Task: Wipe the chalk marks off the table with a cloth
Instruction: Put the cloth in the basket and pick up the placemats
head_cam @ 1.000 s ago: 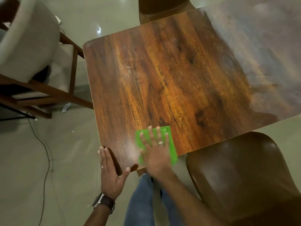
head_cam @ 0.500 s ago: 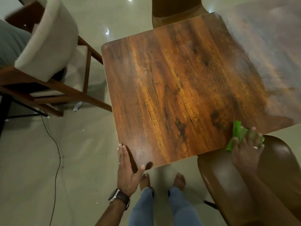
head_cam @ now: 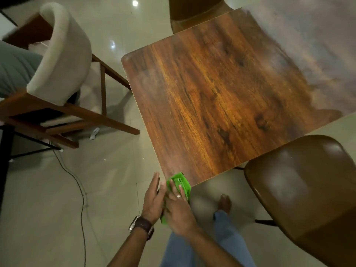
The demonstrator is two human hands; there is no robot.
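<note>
A square wooden table (head_cam: 221, 105) fills the middle of the head view. I make out no clear chalk marks on it, only a dull haze near its left edge. A green cloth (head_cam: 182, 183) lies at the table's near corner, partly hanging off the edge. My right hand (head_cam: 178, 211) presses flat on the cloth, fingers spread over it. My left hand (head_cam: 154, 198), with a watch on the wrist, is held flat against the table's corner edge, right beside the cloth and touching my right hand.
A brown leather chair (head_cam: 306, 193) stands close on the right, another brown chair (head_cam: 194, 12) at the far side. A white cushioned wooden chair (head_cam: 57, 60) is on the left, with a cable (head_cam: 81, 191) on the floor. My legs (head_cam: 223, 234) are below.
My right hand swept the cloth from the near edge to the table's right corner, then back left to the near corner beside my left hand. The camera view shifted.
</note>
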